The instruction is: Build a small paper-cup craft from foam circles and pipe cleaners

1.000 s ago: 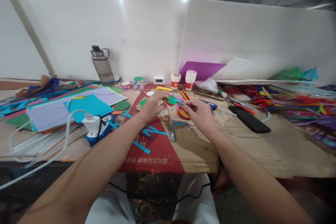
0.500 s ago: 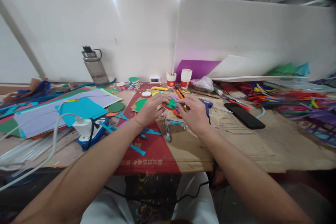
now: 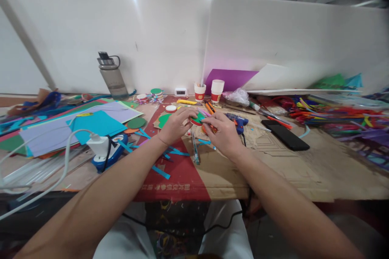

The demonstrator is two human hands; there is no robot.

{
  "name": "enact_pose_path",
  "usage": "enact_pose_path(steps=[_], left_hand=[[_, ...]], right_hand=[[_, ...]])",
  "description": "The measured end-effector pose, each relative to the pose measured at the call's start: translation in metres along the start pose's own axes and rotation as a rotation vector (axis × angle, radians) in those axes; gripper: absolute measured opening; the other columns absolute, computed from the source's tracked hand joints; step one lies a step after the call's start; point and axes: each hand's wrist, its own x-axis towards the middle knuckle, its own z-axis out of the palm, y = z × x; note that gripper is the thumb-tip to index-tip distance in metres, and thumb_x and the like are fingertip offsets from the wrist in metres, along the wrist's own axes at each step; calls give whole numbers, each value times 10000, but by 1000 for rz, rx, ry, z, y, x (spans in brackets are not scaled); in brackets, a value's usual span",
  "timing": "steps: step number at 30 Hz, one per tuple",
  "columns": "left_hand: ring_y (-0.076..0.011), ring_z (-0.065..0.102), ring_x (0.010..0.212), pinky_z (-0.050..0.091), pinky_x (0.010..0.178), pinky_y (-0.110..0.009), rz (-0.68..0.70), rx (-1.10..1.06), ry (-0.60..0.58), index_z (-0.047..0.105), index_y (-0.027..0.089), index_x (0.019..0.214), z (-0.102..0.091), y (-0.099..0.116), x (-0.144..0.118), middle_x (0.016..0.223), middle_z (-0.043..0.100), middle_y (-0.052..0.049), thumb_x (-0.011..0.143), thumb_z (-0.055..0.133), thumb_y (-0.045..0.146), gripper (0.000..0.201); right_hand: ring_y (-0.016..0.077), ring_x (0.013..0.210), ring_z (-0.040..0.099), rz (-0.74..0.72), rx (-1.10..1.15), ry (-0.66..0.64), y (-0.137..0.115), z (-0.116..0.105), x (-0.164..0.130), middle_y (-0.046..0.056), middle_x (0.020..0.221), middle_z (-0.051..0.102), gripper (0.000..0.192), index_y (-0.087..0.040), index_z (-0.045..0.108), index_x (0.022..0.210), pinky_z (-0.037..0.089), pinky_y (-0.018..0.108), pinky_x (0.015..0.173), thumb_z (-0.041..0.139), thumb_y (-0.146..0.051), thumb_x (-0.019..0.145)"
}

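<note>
A small round disc (image 3: 197,119), green on top with a red rim, is pinched in the fingers of my left hand (image 3: 176,124) above the middle of the table. At its right edge are the closed fingertips of my right hand (image 3: 223,131). Whether they grip the disc itself or a small piece on it cannot be made out. Below the hands lies a clear pen (image 3: 195,149), with blue paper strips (image 3: 161,171) scattered to its left. A green paper circle (image 3: 164,119) lies beside my left hand, partly covered by it. Behind my right hand is a blue glue gun (image 3: 240,121).
Coloured paper sheets (image 3: 95,125) and a power strip (image 3: 106,158) with cables are on the left, below a water bottle (image 3: 113,79). Two paper cups (image 3: 216,91) stand at the back. A black phone (image 3: 285,134) and a pile of pipe cleaners (image 3: 328,111) lie right.
The view has shifted slightly, so things sit a little further right. My right fingers have moved slightly over the disc's edge; my left hand keeps its hold.
</note>
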Motion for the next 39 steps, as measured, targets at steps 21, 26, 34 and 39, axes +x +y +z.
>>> enact_pose_path(steps=[21, 26, 34, 39], left_hand=[[-176, 644, 977, 525, 886, -340, -131, -69, -28, 622, 182, 918, 1, 4, 0, 995, 699, -58, 786, 574, 71, 179], [-144, 636, 729, 550, 649, -271, -517, -382, -51, 619, 161, 895, 9, 8, 0, 856, 671, -32, 770, 667, 233, 152], [-181, 662, 847, 597, 659, -309, -919, -908, 38, 581, 157, 1083, 14, 16, 7, 980, 693, -62, 674, 782, 307, 480], [-165, 655, 812, 588, 640, -289, -970, -994, 61, 609, 149, 1060, 14, 25, 9, 980, 699, -57, 640, 816, 299, 492]], right_hand=[[209, 877, 604, 52, -1, -72, -1, -1, 1, 71, 916, 613, 157, -224, 675, 972, 511, 363, 808, 603, -182, 840], [231, 970, 571, 211, 55, -55, -2, -6, 4, 87, 1042, 570, 382, -223, 614, 1159, 499, 395, 865, 686, -245, 785], [230, 973, 553, 537, 180, 33, 15, -2, 3, 100, 1123, 577, 533, -200, 565, 1173, 477, 419, 863, 739, -353, 692], [171, 812, 598, 803, 488, -130, 17, 11, 3, 44, 967, 640, 526, -187, 539, 1055, 496, 344, 749, 749, -416, 631]])
